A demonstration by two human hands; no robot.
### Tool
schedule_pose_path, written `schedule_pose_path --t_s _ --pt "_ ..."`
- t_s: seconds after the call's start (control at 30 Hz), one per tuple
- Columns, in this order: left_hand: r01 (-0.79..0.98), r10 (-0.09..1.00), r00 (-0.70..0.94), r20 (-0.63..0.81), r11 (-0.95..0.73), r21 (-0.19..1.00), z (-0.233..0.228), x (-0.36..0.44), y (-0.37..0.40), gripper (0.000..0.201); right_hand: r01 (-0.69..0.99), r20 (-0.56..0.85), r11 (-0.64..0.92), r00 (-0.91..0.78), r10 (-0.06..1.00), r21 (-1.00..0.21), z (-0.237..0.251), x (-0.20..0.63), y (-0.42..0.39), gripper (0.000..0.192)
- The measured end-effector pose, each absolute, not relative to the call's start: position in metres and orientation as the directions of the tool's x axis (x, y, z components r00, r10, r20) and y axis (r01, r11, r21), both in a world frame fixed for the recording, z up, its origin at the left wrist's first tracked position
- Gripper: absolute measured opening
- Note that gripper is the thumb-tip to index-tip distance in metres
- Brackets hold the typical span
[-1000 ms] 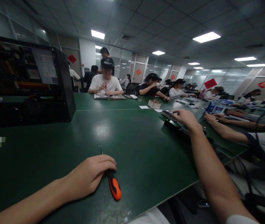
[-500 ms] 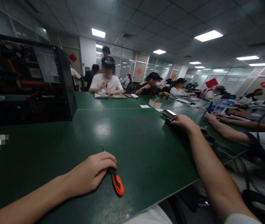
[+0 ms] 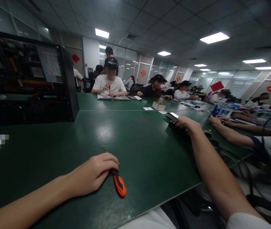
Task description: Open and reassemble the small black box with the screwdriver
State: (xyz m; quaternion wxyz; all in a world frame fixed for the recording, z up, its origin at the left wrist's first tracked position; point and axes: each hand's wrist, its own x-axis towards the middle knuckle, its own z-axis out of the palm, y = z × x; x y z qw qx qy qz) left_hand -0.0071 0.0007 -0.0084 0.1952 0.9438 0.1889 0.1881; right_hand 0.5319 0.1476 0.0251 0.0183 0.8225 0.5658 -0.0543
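Note:
In the head view my left hand [image 3: 98, 170] rests on the green table [image 3: 147, 152], its fingers closed around a screwdriver [image 3: 119, 184] with an orange and black handle. The handle points towards me and the thin shaft comes out beyond the fingers, close to the tabletop. Further off to the right, my right hand [image 3: 187, 122] reaches over a dark flat object [image 3: 173, 128], with its fingers curled down at it. What those fingers hold is mostly hidden. Just beyond them lies a flat device with a bright top [image 3: 172, 116].
A black open-sided computer case [image 3: 68, 86] stands at the left. A small box [image 3: 158, 106] and white paper [image 3: 148, 108] lie further back. Dark cables [image 3: 247, 171] hang at the right. A co-worker's arm [image 3: 233, 132] is beside mine; others sit across the table.
My right hand has shifted slightly left and its fingers are lower over the dark object. My left hand keeps its hold on the screwdriver. The view has moved a little.

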Motion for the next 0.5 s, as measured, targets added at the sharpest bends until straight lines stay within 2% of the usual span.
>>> schedule_pose_path --t_s 0.1,0.33,0.5 --pt "0.281 0.43 0.856 0.288 -0.853 0.439 -0.007 -0.007 0.001 0.041 0.942 -0.173 -0.327 0.31 0.935 -0.077 0.03 0.539 0.141 0.034" --pt "0.287 0.431 0.858 0.281 -0.854 0.434 -0.007 -0.007 0.0 0.041 0.945 -0.161 -0.273 0.245 0.956 -0.182 0.031 0.559 0.127 0.032" --pt "0.288 0.434 0.859 0.272 -0.849 0.443 -0.008 -0.007 0.001 0.04 0.937 -0.08 -0.207 0.191 0.978 -0.283 0.026 0.567 0.117 0.051"
